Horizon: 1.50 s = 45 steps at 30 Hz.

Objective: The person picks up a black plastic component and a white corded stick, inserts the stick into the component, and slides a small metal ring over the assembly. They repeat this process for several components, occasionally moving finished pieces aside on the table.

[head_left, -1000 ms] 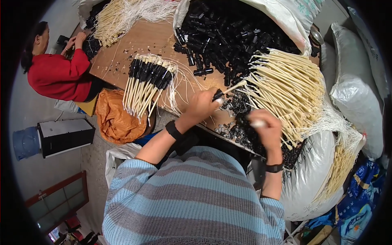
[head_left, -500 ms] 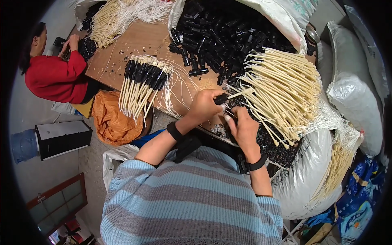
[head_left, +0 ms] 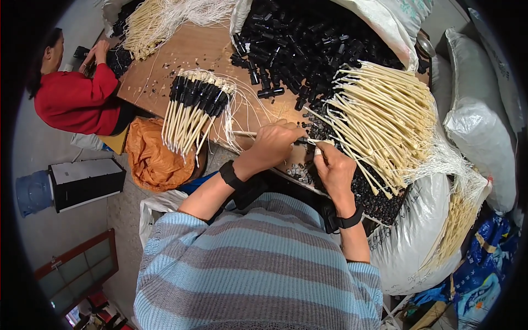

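My left hand (head_left: 276, 144) is closed around a thin cream rod, whose plain end (head_left: 243, 133) pokes out to the left of the fist. A short black plastic fitting (head_left: 301, 141) shows at the fist's right side, mostly hidden by fingers. My right hand (head_left: 335, 169) pinches a pale end (head_left: 320, 144) just beyond that fitting; its exact shape is too small to tell. To the left lies a bundle of cream rods with black fittings (head_left: 201, 99) on them and white cords trailing. A large pile of bare cream rods (head_left: 385, 121) lies right of my hands.
Loose black fittings (head_left: 297, 49) spill from a white sack (head_left: 379, 22) at the back of the wooden table (head_left: 159, 82). Small black bits (head_left: 379, 192) cover the near right. Full sacks (head_left: 478, 121) stand right. A person in red (head_left: 77, 102) works at far left.
The cream rod, which pointed right from my left hand, now sticks out to the left of it. My right fingers have risen to the fitting's right side.
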Available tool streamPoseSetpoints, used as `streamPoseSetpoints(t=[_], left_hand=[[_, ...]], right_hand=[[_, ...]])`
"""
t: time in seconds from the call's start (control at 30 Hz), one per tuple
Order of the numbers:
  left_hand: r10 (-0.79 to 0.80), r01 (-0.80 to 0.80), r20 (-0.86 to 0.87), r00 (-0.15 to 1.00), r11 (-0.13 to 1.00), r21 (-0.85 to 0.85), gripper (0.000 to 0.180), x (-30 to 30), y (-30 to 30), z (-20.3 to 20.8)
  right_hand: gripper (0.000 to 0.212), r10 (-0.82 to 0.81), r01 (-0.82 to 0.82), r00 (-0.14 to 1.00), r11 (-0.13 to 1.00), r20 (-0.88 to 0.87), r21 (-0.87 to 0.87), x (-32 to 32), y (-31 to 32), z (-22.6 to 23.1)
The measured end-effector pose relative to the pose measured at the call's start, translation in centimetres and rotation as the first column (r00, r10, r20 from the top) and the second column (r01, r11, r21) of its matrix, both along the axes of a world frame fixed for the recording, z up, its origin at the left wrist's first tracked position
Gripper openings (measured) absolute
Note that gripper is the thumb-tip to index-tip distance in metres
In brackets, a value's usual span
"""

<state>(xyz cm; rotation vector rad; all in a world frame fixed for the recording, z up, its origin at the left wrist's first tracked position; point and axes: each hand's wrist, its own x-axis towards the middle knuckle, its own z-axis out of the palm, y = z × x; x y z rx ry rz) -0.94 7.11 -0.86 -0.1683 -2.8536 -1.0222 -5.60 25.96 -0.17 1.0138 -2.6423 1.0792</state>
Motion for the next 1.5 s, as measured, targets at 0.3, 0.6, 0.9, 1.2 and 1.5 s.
streamPoseSetpoints(t=[0.3,0.6,0.9,1.2,1.5], left_hand=[[-0.051,0.047,0.1,0.994,0.998,0.046,0.032,-0.3,1.5,1.7],[-0.035,0.158,-0.306,0.951,0.909,0.387,0.026,-0.7,0.5,-0.5],[0.077,-0.045,-0.052,0.996,0.893,0.448,0.029,-0.4,-0.9,-2.4],[-0.086,0.095,-0.106,0.991,0.992,0.084,0.033,-4.1,-2.8,-4.0],[0.045,-0.104,0.118,0.992,0.823,0.559,0.026,-3.3,-2.0,-4.0]], right_hand=[[0.016,0.108,-0.069,0.971,0.981,0.213,-0.18,0.7,-0.4,-0.3],[0.015,0.085,-0.082,0.993,0.996,0.084,-0.036,1.3,-0.2,-0.5],[0.015,0.065,0.004,0.916,0.985,0.397,-0.171,1.9,0.5,-1.7],[0.011,-0.101,0.265,0.786,0.947,0.61,-0.184,0.9,1.7,-2.2],[0.01,-0.133,0.307,0.738,0.939,0.662,-0.154,0.2,1.5,-2.5]])
